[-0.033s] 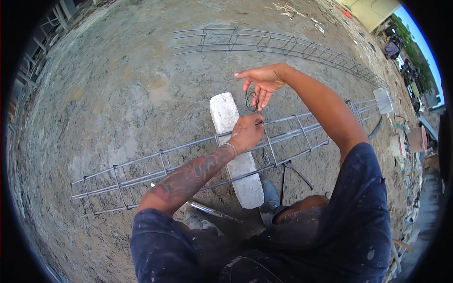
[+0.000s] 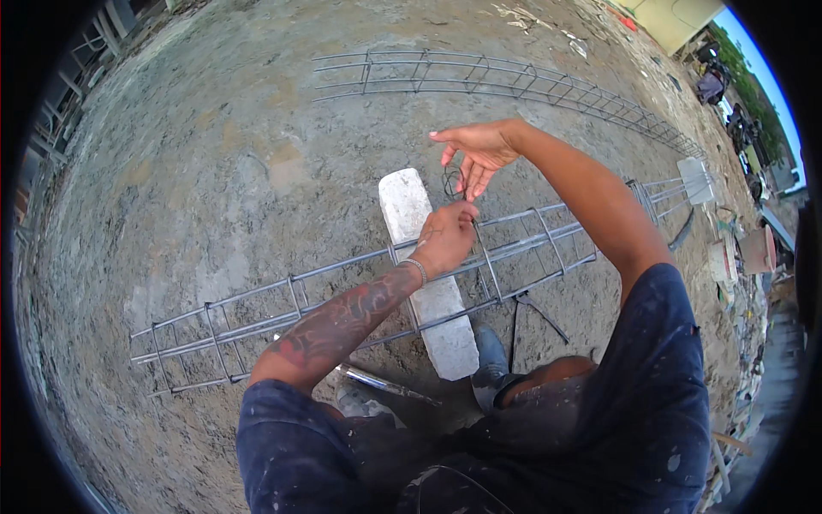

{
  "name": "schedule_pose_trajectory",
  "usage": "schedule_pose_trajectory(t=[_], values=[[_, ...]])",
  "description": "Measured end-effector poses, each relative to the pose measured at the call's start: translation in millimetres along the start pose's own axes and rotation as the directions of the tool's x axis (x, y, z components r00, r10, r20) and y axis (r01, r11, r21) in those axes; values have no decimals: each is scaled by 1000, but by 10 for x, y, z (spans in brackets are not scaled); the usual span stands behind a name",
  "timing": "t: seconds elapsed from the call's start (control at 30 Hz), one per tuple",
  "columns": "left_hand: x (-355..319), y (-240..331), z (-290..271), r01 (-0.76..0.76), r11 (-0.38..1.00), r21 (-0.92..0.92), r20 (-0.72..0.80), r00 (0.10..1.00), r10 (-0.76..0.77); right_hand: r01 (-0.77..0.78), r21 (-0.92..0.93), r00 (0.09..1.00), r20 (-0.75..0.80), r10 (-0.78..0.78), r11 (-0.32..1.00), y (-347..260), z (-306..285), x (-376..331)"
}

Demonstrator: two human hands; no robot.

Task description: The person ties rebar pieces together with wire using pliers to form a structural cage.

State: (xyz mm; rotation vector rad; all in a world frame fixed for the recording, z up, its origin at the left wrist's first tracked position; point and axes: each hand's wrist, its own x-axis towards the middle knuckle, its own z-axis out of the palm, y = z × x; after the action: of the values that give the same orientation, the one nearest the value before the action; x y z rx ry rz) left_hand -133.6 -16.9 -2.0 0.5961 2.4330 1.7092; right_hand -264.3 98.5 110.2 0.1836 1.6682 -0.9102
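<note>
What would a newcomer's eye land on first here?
Probably the long steel rebar cage slanting across the middle, over a pale block. Just above it, the right hand is spread open beside a thin loop of dark wire, with the left hand curled below. A second cage lies farther off, toward the top of the view.

Open route: bare ground [image 2: 274, 171] between near steel cage [image 2: 486, 257] and far steel cage [image 2: 527, 81], wide at left, narrowing toward right. Small gaps between near cage's crossbars. In way: stone block [image 2: 448, 330] crosswise under near cage, sticking out near and far; wire loop [image 2: 452, 182] between left hand [image 2: 445, 242] and right hand [image 2: 479, 152]; pincers [image 2: 541, 317] and boot [image 2: 489, 355] on near side.
</note>
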Motion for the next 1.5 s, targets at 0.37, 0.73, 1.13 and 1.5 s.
schedule_pose_trajectory(t=[0.37,0.73,1.13,1.5], values=[[118,111,11,321,940,-118,-40,944,-328,556,-531,370,-530,-763,639,1490,750,16],[191,161,0,280,954,107,-89,958,-272,343,-730,38,-618,-785,591,1519,993,206],[168,-17,47,201,948,245,-166,973,-163,485,-608,7,-716,-698,629,1558,1017,275],[-139,102,0,-98,968,230,-131,983,130,603,-248,433,-697,-572,758,1534,715,225]])
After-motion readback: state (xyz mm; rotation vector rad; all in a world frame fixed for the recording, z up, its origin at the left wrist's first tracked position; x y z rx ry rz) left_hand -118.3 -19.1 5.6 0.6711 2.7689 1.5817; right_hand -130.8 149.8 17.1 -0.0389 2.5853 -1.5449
